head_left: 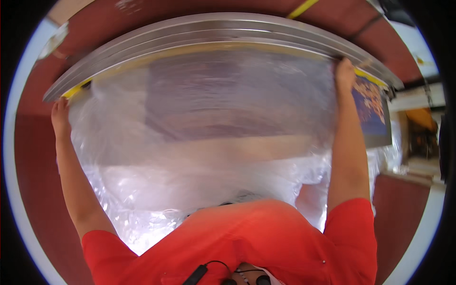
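Note:
A large sheet of clear plastic film (204, 164) is stretched between my arms, blurred and wrinkled. Under it shows a flat panel with a grey-purple area. My left hand (60, 116) is closed at the film's far left corner, beside the end of a yellow strip (73, 90). Closed on the film's far right edge, my right hand (345, 75) is close to a long silvery metal rail (232, 23) that runs across the far side. The fingertips of both hands are partly hidden. A blue printed panel with orange patterns (369, 107) shows uncovered just right of my right wrist.
Reddish-brown floor (35, 156) surrounds the work, with a yellow line (302, 8) beyond the rail. At the right stands pale framing (418, 100) with an orange thing inside. Crumpled film (142, 223) gathers near my body.

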`<state>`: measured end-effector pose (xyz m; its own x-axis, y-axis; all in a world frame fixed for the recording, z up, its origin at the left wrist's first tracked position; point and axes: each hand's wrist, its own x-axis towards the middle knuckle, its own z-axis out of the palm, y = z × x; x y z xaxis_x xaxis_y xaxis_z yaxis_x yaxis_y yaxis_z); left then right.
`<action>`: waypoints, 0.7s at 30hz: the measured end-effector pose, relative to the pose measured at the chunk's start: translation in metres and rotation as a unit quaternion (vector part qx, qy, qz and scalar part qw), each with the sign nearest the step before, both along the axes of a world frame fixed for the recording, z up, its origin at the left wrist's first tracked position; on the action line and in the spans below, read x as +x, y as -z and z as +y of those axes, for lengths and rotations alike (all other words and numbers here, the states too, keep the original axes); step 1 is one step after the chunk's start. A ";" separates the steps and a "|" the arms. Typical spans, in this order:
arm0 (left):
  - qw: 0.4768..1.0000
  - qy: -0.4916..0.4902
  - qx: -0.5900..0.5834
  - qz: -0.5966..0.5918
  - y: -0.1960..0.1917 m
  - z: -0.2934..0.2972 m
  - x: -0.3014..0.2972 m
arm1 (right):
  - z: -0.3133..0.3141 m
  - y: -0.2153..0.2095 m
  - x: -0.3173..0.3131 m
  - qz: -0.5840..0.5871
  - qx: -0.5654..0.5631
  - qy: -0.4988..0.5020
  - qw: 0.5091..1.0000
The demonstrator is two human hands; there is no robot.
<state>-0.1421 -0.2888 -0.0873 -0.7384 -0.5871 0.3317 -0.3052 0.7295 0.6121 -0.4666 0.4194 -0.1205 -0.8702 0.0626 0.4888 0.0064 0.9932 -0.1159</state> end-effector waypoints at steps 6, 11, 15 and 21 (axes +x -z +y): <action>0.910 -0.373 0.045 0.176 0.051 -0.094 0.418 | -0.032 -0.007 0.011 -0.170 -0.614 -0.113 0.762; 0.691 -0.599 0.399 -0.071 0.192 0.061 0.589 | -0.040 -0.041 0.019 -0.171 -0.460 -0.191 0.850; 0.673 -0.389 0.605 -0.171 0.232 0.186 0.420 | -0.020 -0.109 0.048 -0.033 -0.432 -0.211 0.876; 0.727 -0.247 0.622 -0.156 0.244 0.234 0.313 | 0.028 -0.116 0.139 0.029 -0.357 -0.133 0.924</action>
